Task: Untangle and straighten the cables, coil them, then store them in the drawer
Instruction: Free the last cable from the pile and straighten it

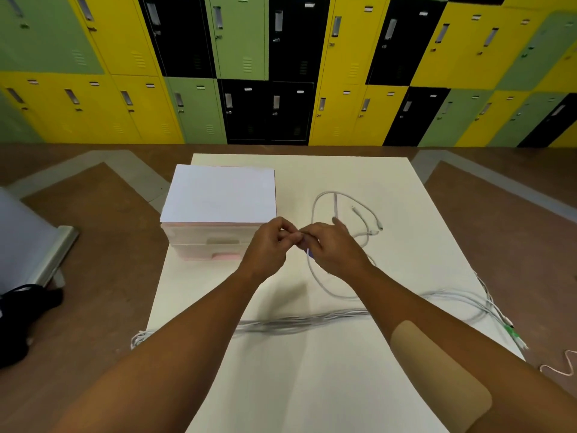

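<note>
Pinching the white cable (312,214) between the curled fingertips of my left hand (268,246) and right hand (335,250) above the table (327,376) — its loop lies right of the drawer unit (218,198), the cable bundle (299,321) nearer me.

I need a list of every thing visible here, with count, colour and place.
Table: one, white, centre.
Drawer unit: one, white and pink, table's left.
Loose cable: one, white, looped right of hands.
Cable bundle: one, grey-white, across table, near side.
Lockers: many, green, yellow, black, back wall.
Bag: one, black, floor left.
Thin cable: one, pinkish, floor right.
Metal object: one, grey, far left.
Left hand: one, pinching loose cable.
Right hand: one, pinching loose cable.
</note>
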Demonstrator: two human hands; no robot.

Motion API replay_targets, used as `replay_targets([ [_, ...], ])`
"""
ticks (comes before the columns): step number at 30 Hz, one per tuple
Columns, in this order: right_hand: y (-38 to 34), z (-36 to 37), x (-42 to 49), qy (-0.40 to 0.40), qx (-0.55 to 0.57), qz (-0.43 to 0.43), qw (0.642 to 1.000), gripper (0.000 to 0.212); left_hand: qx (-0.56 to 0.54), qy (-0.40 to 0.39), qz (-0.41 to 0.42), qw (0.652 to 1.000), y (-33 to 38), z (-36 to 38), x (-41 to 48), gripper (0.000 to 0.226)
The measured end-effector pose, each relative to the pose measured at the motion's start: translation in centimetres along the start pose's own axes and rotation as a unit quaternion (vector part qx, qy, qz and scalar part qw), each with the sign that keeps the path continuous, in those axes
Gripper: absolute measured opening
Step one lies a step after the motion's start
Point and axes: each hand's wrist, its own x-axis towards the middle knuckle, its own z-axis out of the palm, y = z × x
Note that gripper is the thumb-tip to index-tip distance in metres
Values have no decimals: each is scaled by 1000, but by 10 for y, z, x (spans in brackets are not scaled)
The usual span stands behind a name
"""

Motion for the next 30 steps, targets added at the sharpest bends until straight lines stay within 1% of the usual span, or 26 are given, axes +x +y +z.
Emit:
replay_targets([
  [2, -2, 0, 0, -11, 53, 12, 998, 25, 10, 10, -4, 1000, 0, -10, -3, 21],
  [4, -4, 0, -2, -1, 59, 23, 998, 23, 41, 9, -4, 999, -4, -21, -7, 26],
  [7, -7, 4, -6, -21, 32, 47, 998, 19, 72, -29, -19, 997, -10, -31, -12, 24],
  [9, -14, 8, -11, -58, 55, 60, 995, 19, 92, -50, -21, 994, -10, -30, -17, 23],
  [12, -26, 13, -17, -68, 84, 41, 993, 21, 115, -56, -31, 991, -9, -28, -21, 21],
  [14, -30, 16, -19, -70, 49, 27, 996, 24, 155, -55, -37, 986, -9, -30, -23, 20],
  [16, -29, 20, -20, -82, 2, 14, 997, 27, 225, -51, -28, 973, -10, -31, -25, 19],
  [19, -29, 25, -22, -99, -64, 9, 993, 29, 335, -48, -9, 941, -8, -36, -29, 21],
  [21, -28, 25, -24, -109, -83, 19, 990, 31, 397, -53, 10, 916, -7, -40, -32, 25],
  [23, -29, 26, -26, -112, -79, 32, 990, 32, 444, -63, 37, 893, -10, -46, -37, 34],
  [25, -32, 29, -28, -126, -62, 34, 990, 32, 462, -77, 53, 882, -14, -52, -44, 37],
  [26, -34, 30, -28, -137, -50, 32, 989, 31, 461, -85, 56, 882, -17, -54, -46, 36],
  [28, -37, 34, -29, -156, -33, 28, 987, 30, 447, -97, 57, 887, -23, -58, -49, 30],
  [30, -41, 37, -29, -152, -32, 22, 988, 28, 434, -99, 55, 894, -28, -61, -52, 25],
])
